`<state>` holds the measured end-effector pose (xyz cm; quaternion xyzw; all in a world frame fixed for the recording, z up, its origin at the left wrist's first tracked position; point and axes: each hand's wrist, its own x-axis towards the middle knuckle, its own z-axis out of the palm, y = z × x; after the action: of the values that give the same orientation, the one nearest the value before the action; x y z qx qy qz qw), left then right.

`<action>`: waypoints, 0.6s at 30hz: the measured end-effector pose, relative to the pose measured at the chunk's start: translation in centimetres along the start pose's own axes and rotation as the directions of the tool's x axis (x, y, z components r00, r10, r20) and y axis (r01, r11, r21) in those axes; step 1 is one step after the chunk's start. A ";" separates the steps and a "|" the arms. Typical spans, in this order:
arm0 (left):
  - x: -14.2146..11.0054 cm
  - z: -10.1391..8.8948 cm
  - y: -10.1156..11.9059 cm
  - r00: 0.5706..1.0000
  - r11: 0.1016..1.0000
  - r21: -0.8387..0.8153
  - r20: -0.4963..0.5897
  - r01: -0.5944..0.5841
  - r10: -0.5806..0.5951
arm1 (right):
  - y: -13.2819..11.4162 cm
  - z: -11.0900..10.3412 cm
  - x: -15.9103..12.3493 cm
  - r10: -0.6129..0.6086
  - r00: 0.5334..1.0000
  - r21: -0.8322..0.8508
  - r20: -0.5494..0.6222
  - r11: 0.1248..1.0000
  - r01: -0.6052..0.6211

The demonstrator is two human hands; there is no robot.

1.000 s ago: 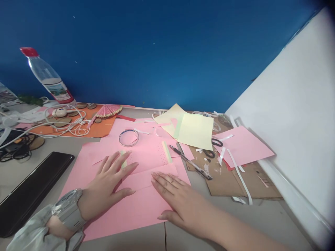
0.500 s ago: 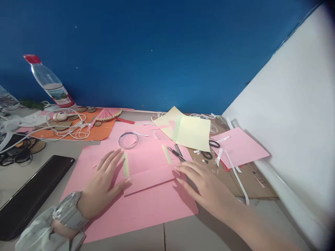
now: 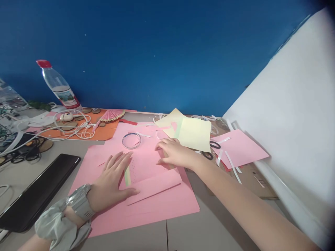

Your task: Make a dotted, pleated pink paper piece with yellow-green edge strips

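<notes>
Head view: pink flap (image 3: pixel 156 186) stretches crosswise, right end farther.

The right grip (image 3: pixel 174 151) covers most of a pale strip (image 3: pixel 165 153) on the folded pink paper (image 3: pixel 155 185), the blades of the scissors (image 3: pixel 218 147) are hidden, the left edge clips the black phone (image 3: pixel 42 193), and lettering on the red-capped bottle (image 3: pixel 61 88) is unreadably small.

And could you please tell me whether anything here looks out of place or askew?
Yes: the white cable lies tangled across the orange paper, and loose white strips lie scattered over the cardboard at right, like offcuts. Nothing looks spilled.
</notes>
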<state>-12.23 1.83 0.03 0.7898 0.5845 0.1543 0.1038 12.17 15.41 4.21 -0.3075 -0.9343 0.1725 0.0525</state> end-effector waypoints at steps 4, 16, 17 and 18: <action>0.3 -0.3 0.1 0.999 0.994 -0.102 -0.031 0.034 -0.038 | -1.1 -0.5 -1.0 -0.025 0.999 0.025 -0.023 0.999 0.025; 0.1 -0.6 1.2 0.975 0.970 -0.109 -0.059 -0.219 0.214 | -0.8 3.1 -8.4 -0.079 0.980 0.030 -0.182 0.996 0.085; 0.1 -0.5 1.2 0.971 0.967 -0.099 -0.066 -0.235 0.229 | -0.8 3.3 -8.9 -0.094 0.977 0.000 -0.191 0.995 0.096; 0.0 -0.5 1.2 0.968 0.965 -0.090 -0.071 -0.246 0.240 | -0.9 3.5 -9.2 -0.116 0.973 -0.044 -0.198 0.993 0.109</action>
<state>-11.33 1.51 0.87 0.8446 0.4776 0.2177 0.1053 18.35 8.24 1.31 -0.2707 -0.9429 0.1221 0.1509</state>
